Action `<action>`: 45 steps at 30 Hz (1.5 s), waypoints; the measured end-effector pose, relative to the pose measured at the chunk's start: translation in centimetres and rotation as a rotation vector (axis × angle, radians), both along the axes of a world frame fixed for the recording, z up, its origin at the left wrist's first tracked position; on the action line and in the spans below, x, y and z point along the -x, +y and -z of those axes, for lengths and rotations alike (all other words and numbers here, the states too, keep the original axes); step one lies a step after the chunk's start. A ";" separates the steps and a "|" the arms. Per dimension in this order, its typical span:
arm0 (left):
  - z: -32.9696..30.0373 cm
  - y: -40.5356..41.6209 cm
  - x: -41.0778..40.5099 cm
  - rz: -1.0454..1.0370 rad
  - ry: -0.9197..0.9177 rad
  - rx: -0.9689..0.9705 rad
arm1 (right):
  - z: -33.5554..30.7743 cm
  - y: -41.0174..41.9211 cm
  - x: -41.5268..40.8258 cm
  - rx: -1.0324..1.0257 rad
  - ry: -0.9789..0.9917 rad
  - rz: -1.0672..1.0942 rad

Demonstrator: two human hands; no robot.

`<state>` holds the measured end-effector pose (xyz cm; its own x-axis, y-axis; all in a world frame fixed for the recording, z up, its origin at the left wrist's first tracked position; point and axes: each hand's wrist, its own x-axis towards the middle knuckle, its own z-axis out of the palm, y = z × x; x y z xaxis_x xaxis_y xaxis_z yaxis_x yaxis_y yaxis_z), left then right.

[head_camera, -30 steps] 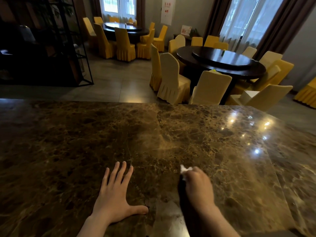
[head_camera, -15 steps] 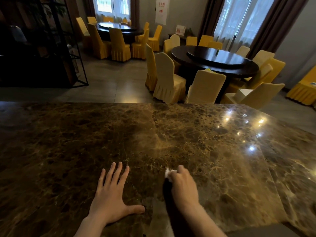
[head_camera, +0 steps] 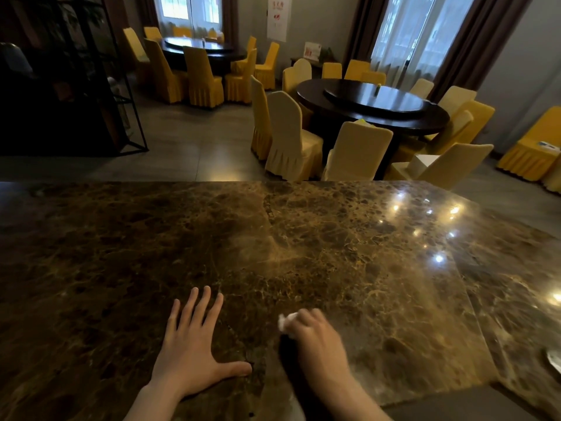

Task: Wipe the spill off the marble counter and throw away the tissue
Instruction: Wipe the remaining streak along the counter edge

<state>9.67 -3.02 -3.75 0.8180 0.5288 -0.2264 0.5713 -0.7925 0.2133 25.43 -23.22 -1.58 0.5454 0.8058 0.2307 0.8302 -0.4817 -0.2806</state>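
A dark brown marble counter (head_camera: pixel 349 253) fills the lower half of the head view. My right hand (head_camera: pixel 315 338) is closed on a small crumpled white tissue (head_camera: pixel 285 320) and presses it against the marble near the front edge; only a corner of the tissue shows past my fingers. My left hand (head_camera: pixel 194 344) lies flat on the counter just to the left, fingers spread, holding nothing. I cannot make out a spill on the glossy, patterned stone.
A white scrap (head_camera: pixel 554 360) lies at the counter's right edge. Beyond the counter are round dark dining tables (head_camera: pixel 373 107) ringed by yellow-covered chairs (head_camera: pixel 291 138), and a black metal shelf (head_camera: pixel 76 86) at the left.
My right hand has slid the tissue leftward along the counter, closer to my left hand. The left hand has stayed flat in place.
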 end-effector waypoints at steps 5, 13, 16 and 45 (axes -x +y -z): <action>0.2 0.0 0.0 -0.004 -0.014 -0.007 | -0.4 -1.6 -4.9 0.005 -0.109 0.345; 0.5 0.0 -0.1 -0.009 -0.013 -0.013 | 0.4 1.2 3.4 -0.095 -0.056 -0.041; 0.4 0.1 0.0 -0.004 -0.007 -0.008 | 0.1 -0.7 1.9 -0.056 -0.057 -0.104; 0.5 0.3 -0.1 -0.006 -0.027 0.026 | -1.2 5.5 -3.8 -0.057 0.090 0.297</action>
<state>9.80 -2.77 -4.30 0.8208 0.5279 -0.2183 0.5699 -0.7829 0.2494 29.28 -17.68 -0.37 0.7756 0.5951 0.2103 0.6257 -0.6812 -0.3801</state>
